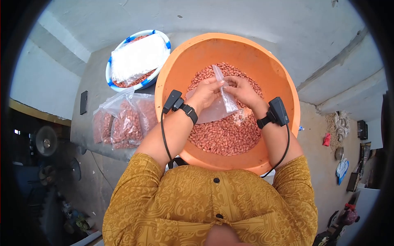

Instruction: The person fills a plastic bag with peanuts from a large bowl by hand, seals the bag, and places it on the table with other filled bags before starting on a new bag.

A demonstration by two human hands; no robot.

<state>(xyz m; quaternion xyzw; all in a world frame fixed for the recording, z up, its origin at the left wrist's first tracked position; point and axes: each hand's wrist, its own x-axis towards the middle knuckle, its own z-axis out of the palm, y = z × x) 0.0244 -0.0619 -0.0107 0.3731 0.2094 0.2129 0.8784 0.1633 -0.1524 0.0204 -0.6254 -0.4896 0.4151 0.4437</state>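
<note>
Over a large orange basin (283, 94) of reddish nuts (225, 139), both hands hold a clear plastic bag (212, 113). My left hand (205, 94) pinches the bag near its upper edge, thumb and fingers pressed together. Just to its right, my right hand (242, 91) grips the same bag with bent fingers. The bag looks flat, and its lower part hangs just above the nuts. A whitish strip of the bag sticks up between the two hands. Each wrist wears a black strap with a small device.
Left of the basin, several filled bags of nuts (126, 125) stand on the dark table (92, 106). Behind them, a blue-and-white basin (108, 74) holds nuts and a stack of white plastic bags (141, 57). A black phone-like object (83, 102) lies at the far left.
</note>
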